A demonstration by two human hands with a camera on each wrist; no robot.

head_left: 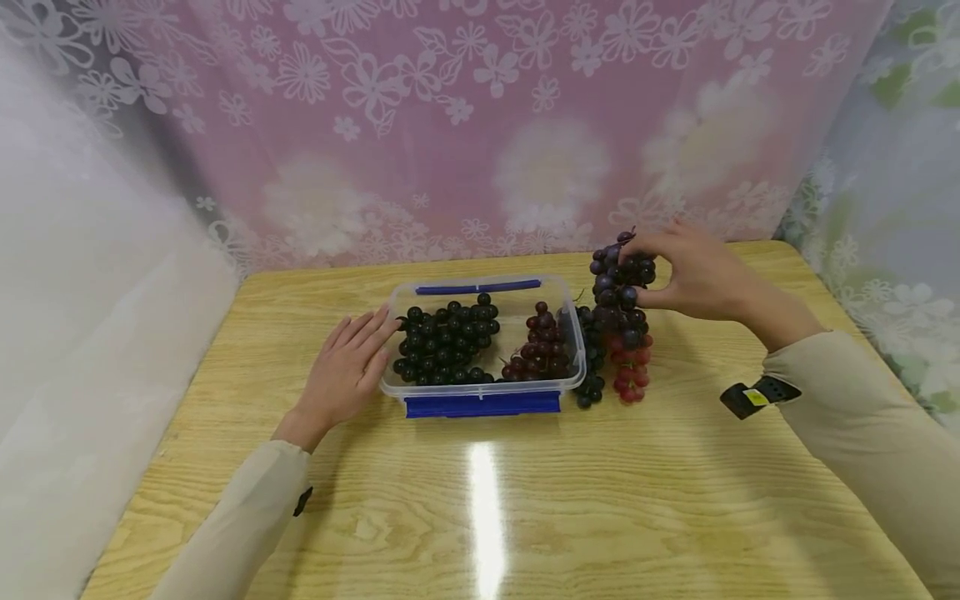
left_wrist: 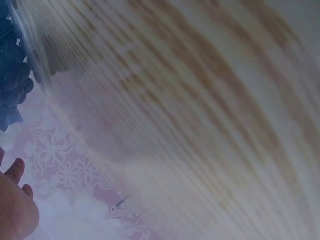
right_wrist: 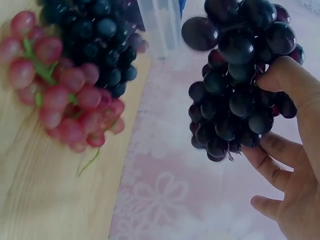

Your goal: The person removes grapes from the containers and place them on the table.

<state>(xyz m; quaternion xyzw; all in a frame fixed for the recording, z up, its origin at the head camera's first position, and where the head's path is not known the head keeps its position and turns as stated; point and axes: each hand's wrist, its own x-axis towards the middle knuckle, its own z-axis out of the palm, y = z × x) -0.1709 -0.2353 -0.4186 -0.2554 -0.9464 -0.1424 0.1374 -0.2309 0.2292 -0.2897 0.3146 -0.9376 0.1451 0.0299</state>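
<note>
My right hand (head_left: 693,277) grips a dark purple grape bunch (head_left: 618,292) between thumb and fingers, held up above the table's right side. In the right wrist view the held bunch fills the space before the fingers. My left hand (head_left: 343,367) touches the left side of a clear plastic container (head_left: 386,385) with fingers straight. Inside the container lie black grapes (head_left: 444,337) on the left and a dark red grape bunch (head_left: 542,348) on the right. In the left wrist view, part of the left hand (left_wrist: 17,207) shows at the edge.
Right of the container, a black grape bunch (head_left: 590,371) and a red grape bunch (head_left: 632,372) lie on the wooden table (head_left: 390,500), partly hidden under the held bunch. Blue latches (head_left: 482,404) line the container's long sides. Pink floral cloth (head_left: 450,167) hangs behind the table.
</note>
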